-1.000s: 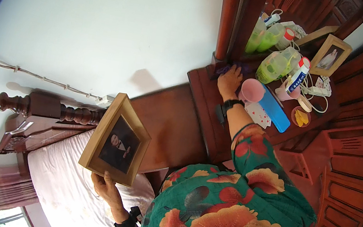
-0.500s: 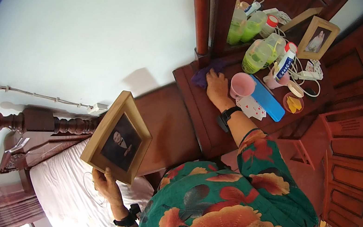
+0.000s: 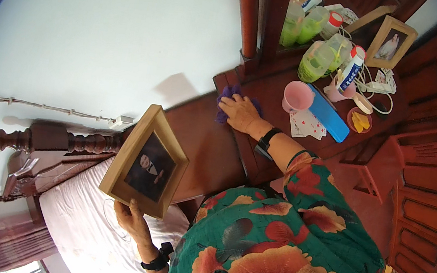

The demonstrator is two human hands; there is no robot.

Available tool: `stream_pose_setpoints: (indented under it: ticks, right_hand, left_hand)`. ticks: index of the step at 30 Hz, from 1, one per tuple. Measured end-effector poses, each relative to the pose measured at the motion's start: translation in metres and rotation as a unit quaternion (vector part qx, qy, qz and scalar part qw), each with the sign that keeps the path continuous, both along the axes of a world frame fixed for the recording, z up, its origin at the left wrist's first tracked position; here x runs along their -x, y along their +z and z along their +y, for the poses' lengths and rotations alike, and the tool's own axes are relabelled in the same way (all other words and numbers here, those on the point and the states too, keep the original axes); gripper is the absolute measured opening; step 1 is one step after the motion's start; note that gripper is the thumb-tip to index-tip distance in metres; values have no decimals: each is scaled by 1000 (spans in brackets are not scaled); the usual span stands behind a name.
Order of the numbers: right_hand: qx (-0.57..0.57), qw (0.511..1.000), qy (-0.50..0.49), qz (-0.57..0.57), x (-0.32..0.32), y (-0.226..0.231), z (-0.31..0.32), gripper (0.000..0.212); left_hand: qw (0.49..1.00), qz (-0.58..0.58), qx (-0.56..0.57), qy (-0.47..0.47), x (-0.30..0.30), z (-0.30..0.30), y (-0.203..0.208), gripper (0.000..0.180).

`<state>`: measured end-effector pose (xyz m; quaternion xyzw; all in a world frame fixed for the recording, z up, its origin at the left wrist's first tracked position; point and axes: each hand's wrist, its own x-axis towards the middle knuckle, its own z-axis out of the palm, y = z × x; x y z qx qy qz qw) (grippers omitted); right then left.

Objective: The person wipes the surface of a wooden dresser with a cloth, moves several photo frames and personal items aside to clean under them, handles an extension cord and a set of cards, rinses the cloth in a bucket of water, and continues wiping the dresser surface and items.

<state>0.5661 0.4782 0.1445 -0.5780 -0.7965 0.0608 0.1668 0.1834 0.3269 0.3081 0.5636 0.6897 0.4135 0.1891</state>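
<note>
A wooden picture frame (image 3: pixel 176 165) with a dark portrait photo is tilted up in my left hand (image 3: pixel 132 222), which grips its lower corner. My right hand (image 3: pixel 240 114) presses down on a purple cloth (image 3: pixel 227 96), which bunches out around the fingers near the left end of the dark wooden dressing table (image 3: pixel 260 162). Just right of that hand stands a pink cup (image 3: pixel 298 97). Playing cards (image 3: pixel 306 125) lie fanned below the cup, and a long blue case (image 3: pixel 327 118) lies beside them.
Two green-tinted plastic cups (image 3: pixel 315 62), a toothpaste tube (image 3: pixel 351 71) in a pink mug, white cables (image 3: pixel 375 87) and a second picture frame (image 3: pixel 391 45) crowd the table by the mirror. A red plastic chair (image 3: pixel 425 153) stands at right. The bed (image 3: pixel 76 217) is at lower left.
My right hand has slid left with the purple cloth, away from the pink cup, to the table's left edge. My left hand still holds the picture frame in nearly the same place.
</note>
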Motion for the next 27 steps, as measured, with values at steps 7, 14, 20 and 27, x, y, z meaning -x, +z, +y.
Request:
stream_pose_setpoints:
  ticks: [7, 14, 20, 27]
  right_hand:
    - [-63, 980, -190, -19, -29, -11, 14, 41]
    - [6, 935, -343, -85, -30, -6, -6, 31]
    - [0, 982, -158, -101, -1, -4, -85, 30]
    - [171, 900, -221, 334, -39, 16, -81, 39]
  left_hand:
    - [998, -13, -62, 2, 2, -11, -2, 38]
    - [995, -82, 28, 49, 10, -33, 6, 39]
    - [998, -28, 7, 60, 17, -34, -6, 39]
    - [999, -31, 13, 41, 15, -23, -4, 38]
